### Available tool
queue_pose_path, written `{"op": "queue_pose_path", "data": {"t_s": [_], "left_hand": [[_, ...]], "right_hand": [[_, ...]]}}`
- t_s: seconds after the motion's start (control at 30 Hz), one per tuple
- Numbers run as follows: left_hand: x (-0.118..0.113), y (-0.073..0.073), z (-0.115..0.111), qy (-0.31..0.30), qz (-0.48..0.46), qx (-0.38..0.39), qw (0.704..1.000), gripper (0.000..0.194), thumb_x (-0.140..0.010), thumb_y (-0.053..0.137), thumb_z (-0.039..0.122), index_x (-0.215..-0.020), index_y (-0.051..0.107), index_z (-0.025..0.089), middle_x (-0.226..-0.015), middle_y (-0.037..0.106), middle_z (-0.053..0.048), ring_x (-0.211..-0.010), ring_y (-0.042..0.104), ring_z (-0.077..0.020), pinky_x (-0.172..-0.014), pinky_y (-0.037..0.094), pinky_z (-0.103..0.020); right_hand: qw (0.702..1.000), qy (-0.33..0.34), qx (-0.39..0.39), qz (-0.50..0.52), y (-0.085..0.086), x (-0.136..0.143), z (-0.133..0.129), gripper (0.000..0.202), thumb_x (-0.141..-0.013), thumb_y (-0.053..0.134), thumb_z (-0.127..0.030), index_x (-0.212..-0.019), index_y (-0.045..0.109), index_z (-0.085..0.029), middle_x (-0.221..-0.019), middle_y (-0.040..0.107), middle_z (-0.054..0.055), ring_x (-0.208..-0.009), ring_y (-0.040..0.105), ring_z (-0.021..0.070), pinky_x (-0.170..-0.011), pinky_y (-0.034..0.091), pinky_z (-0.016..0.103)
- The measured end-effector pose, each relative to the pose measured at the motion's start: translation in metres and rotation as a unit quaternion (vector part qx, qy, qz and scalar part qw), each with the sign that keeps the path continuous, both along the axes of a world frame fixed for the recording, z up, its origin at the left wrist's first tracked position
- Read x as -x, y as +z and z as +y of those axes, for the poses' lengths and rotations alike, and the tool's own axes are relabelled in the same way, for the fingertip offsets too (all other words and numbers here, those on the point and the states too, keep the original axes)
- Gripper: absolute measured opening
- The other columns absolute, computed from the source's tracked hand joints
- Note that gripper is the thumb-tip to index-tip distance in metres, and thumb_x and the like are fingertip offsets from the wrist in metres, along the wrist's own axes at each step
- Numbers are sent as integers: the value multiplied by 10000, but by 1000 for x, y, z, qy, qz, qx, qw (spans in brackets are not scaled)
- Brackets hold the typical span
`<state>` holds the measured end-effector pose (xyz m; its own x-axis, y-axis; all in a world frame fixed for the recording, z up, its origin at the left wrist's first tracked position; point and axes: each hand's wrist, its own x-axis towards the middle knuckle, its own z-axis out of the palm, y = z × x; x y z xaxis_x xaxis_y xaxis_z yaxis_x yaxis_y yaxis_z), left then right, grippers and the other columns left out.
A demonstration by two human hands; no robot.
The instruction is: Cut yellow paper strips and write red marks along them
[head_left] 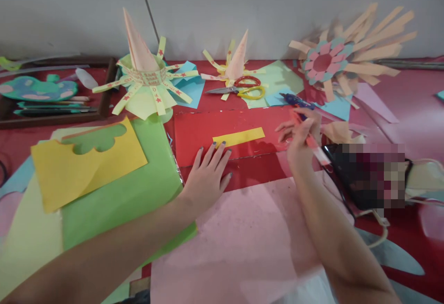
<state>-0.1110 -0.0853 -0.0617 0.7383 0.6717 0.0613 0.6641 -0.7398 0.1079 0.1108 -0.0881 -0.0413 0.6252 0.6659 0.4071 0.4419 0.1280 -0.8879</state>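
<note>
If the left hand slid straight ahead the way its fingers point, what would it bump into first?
Probably the yellow paper strip: the left hand lies flat on the red paper, fingers aimed up-right, tips just short of the strip's near end.

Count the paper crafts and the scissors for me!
Cone hats: 2
Paper flower: 1
Scissors: 1
Total: 4
</note>
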Motion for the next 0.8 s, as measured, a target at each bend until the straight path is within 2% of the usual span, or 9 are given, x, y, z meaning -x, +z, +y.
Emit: {"op": "queue_pose_path", "data": {"t_s": [0.07, 0.17, 0.23, 0.27, 0.37, 0.57, 0.7, 0.8], "left_hand": [[0, 0, 0, -1, -1, -6, 1000, 501, -936, 257, 353, -1381, 337, 140, -1464, 326, -87, -1343, 286, -262, -1094, 236, -484], [0, -2, 0, -2, -6, -5, 1000, 501, -934, 269, 348, -1380, 339, 130, -1462, 327, -90, -1341, 289, -270, -1092, 240, -487], [0, -3, 1, -2, -11, -1, 1000, 499, -930, 286, 347, -1378, 344, 135, -1457, 337, -85, -1339, 295, -266, -1096, 234, -486], [-1, -3, 1, -2, -13, 1, 1000, 498, -929, 291, 347, -1379, 343, 139, -1457, 339, -80, -1341, 291, -262, -1099, 229, -484], [-1, -3, 1, -2, -12, 5, 1000, 506, -929, 283, 349, -1384, 329, 131, -1455, 341, -79, -1350, 271, -263, -1099, 228, -490], [-2, 2, 1, -9, -6, 8, 1000, 488, -937, 254, 330, -1355, 380, 110, -1419, 398, -107, -1321, 323, -287, -1074, 260, -512], [-2, 2, 0, -3, -6, -15, 1000, 493, -937, 253, 326, -1335, 402, 75, -1396, 427, -125, -1301, 361, -278, -1060, 298, -488], [-3, 1, -1, 2, -1, -28, 1000, 504, -930, 271, 332, -1278, 462, 22, -1378, 441, -154, -1297, 370, -273, -1057, 317, -465]], "right_hand": [[998, 47, -20, 43, 10, 11, 0, 361, -852, 333, -552, -914, 480, -228, -581, 556, -43, -381, 446, 78, -381, 346, 230], [992, 91, -28, 84, 24, 35, 7, 307, -829, 445, -502, -764, 495, -206, -584, 568, -21, -430, 482, 84, -363, 342, 220], [990, 102, 8, 98, 28, 53, 16, 325, -792, 552, -433, -607, 408, -208, -446, 446, -71, -376, 405, 54, -360, 300, 197], [987, 120, 34, 103, 28, 61, 22, 368, -802, 537, -430, -563, 370, -205, -433, 399, -77, -376, 375, 43, -372, 296, 194], [974, 183, 55, 123, 18, 81, 40, 398, -813, 506, -441, -550, 326, -203, -495, 405, -68, -422, 372, 34, -416, 315, 193], [963, 219, 142, 70, -16, 87, 56, 446, -768, 577, -405, -517, 276, -193, -476, 286, -83, -462, 304, 35, -455, 313, 189], [955, 228, 165, 92, -17, 85, 54, 454, -753, 601, -417, -517, 286, -191, -470, 294, -88, -445, 301, 31, -448, 321, 188], [947, 232, 173, 141, -13, 87, 50, 395, -791, 545, -455, -550, 371, -195, -424, 332, -92, -404, 355, 38, -437, 343, 193]]}}
